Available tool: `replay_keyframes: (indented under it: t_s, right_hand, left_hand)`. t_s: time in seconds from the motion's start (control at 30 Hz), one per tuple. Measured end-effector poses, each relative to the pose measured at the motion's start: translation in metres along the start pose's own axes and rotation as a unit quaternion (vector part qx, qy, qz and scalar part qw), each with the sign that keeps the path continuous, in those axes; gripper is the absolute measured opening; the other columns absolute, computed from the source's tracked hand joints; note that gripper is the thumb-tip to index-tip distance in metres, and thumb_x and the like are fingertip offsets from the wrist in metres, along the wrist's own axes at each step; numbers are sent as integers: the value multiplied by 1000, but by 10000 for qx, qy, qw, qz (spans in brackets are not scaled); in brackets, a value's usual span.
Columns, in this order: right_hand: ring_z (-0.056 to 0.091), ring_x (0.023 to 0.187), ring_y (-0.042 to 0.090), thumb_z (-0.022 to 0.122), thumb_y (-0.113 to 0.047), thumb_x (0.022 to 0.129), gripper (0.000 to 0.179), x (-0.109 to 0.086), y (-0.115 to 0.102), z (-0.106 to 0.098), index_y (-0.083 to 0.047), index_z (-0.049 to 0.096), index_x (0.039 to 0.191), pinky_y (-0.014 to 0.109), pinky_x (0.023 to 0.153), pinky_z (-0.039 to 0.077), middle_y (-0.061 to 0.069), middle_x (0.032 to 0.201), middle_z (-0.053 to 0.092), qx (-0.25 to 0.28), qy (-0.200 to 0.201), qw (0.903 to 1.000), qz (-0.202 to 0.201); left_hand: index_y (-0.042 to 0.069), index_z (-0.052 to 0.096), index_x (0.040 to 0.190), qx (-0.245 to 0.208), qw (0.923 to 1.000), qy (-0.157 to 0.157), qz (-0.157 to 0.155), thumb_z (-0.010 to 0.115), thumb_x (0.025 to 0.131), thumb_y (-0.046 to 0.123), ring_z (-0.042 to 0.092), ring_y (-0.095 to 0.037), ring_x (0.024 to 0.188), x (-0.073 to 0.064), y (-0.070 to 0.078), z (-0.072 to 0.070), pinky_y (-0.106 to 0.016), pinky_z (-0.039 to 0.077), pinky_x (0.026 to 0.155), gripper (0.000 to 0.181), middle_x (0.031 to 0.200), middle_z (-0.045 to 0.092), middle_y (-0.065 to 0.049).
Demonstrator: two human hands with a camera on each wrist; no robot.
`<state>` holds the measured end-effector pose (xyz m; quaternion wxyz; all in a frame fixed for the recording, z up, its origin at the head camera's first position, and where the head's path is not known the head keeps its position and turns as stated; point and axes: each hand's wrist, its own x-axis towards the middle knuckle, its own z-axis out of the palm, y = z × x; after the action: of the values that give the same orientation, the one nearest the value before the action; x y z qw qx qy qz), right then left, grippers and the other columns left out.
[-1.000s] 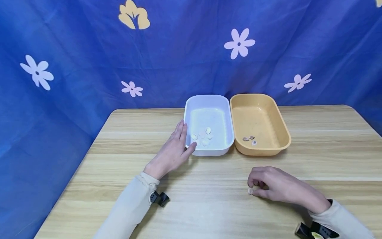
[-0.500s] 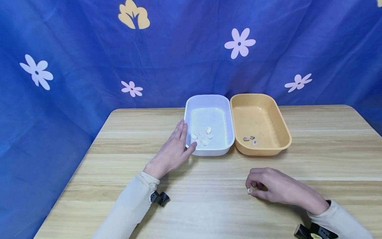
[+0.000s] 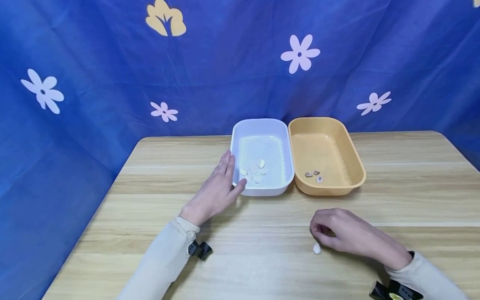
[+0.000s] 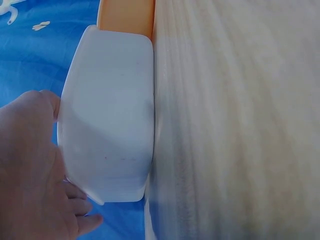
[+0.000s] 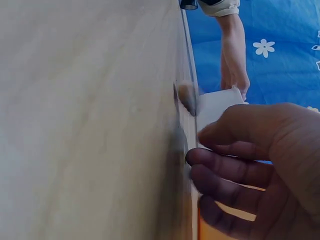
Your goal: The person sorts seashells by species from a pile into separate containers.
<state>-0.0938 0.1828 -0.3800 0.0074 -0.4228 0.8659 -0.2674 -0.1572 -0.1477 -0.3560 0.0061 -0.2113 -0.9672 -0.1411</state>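
A small white seashell (image 3: 316,248) lies on the table just below the thumb of my right hand (image 3: 346,233). In the right wrist view, slightly blurred, the shell (image 5: 188,97) shows apart from the fingertips. The right hand's fingers are loosely bent and hold nothing. My left hand (image 3: 213,187) rests at the left side of a white plastic bin (image 3: 270,191), fingers straight along the rim and thumb over the near corner. Several pale shells (image 3: 261,163) lie inside that bin. Its outer wall (image 4: 112,110) fills the middle of the left wrist view.
An orange bin (image 3: 330,191) stands against the white one's right side, with 3 darker shells (image 3: 319,179) near its front. Wood-grain table (image 3: 262,258) spreads around both bins. Behind the table hangs a blue curtain (image 3: 225,62) with flower prints.
The white shell was between my right thumb and fingers; now it lies on the table, let go, a little nearer to me. The left hand and both bins stay put.
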Motion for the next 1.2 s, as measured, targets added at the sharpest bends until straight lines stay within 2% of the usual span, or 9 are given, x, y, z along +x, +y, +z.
replay_keyframes:
  t_s: [0.17, 0.27, 0.37, 0.43, 0.6, 0.7, 0.87, 1.1, 1.2]
  right_hand:
    - [49, 67, -5, 72, -21, 87, 12, -2, -3, -3, -27, 62, 86, 14, 57, 43, -22, 78, 51, 198, -338, 9992, 52]
    - [46, 67, -4, 79, -32, 80, 22, -6, -8, -9, -27, 61, 92, 15, 58, 42, -21, 78, 48, 314, -1006, 9940, 278]
    - [44, 68, -4, 83, -23, 72, 31, -10, -15, -13, -26, 59, 91, 16, 58, 40, -20, 79, 45, 307, -1628, 9855, 370]
    - [42, 67, -4, 82, -9, 67, 35, -12, -18, -12, -26, 56, 84, 15, 57, 39, -19, 77, 42, 269, -1681, 9852, 206]
    - [40, 65, -5, 69, 10, 65, 39, -15, -20, -10, -24, 54, 76, 12, 54, 38, -17, 73, 41, 137, -1227, 9921, -221]
    - [42, 67, -5, 67, 12, 68, 39, -14, -20, -9, -24, 57, 79, 13, 55, 39, -17, 75, 44, 108, -1036, 9943, -206]
    - [46, 70, -3, 65, 13, 66, 39, -12, -20, -8, -23, 58, 80, 14, 56, 42, -17, 78, 48, -57, -768, 9969, -148]
    - [50, 71, -1, 59, 20, 61, 44, -7, -14, -6, -20, 61, 79, 13, 57, 44, -13, 80, 53, -550, 309, 9971, -423]
    - [55, 72, 1, 59, 20, 61, 43, -5, -12, -8, -18, 64, 81, 10, 60, 46, -12, 83, 57, -536, 610, 9952, -543]
  left_hand:
    - [-11, 8, 149, -15, 10000, 42, -6, 30, 102, 47, 4, -34, 146, -1, 0, 0, -44, 16, 119, 78, 158, 1, -27]
    - [-11, 9, 149, -21, 10000, 83, 11, 31, 102, 47, 5, -35, 146, -2, 0, 0, -45, 17, 118, 78, 157, 2, -27]
    - [-11, 9, 149, -35, 10000, 92, 11, 31, 102, 47, 5, -35, 146, -2, 0, -1, -45, 16, 119, 78, 157, 2, -27]
    - [-11, 9, 149, -36, 10000, 66, -9, 30, 102, 47, 4, -34, 146, -2, -1, 0, -44, 15, 119, 78, 158, 1, -26]
    - [-10, 8, 150, -53, 10000, 31, -46, 29, 102, 48, 4, -33, 147, -2, -1, 0, -43, 14, 119, 78, 158, 0, -25]
    - [-10, 9, 150, -61, 9999, 80, -12, 29, 102, 47, 6, -35, 146, -2, -1, 1, -43, 15, 119, 77, 158, 2, -27]
    - [-11, 11, 149, -99, 9999, 128, 10, 30, 102, 47, 7, -37, 146, -2, 0, 1, -46, 16, 118, 77, 157, 4, -28]
    - [-11, 11, 149, -77, 9999, 155, 2, 31, 102, 46, 7, -37, 146, -2, 1, 0, -48, 18, 118, 77, 157, 3, -28]
    - [-11, 10, 149, -80, 9999, 107, -21, 30, 102, 47, 6, -36, 146, -1, 1, 0, -48, 18, 117, 77, 158, 2, -27]
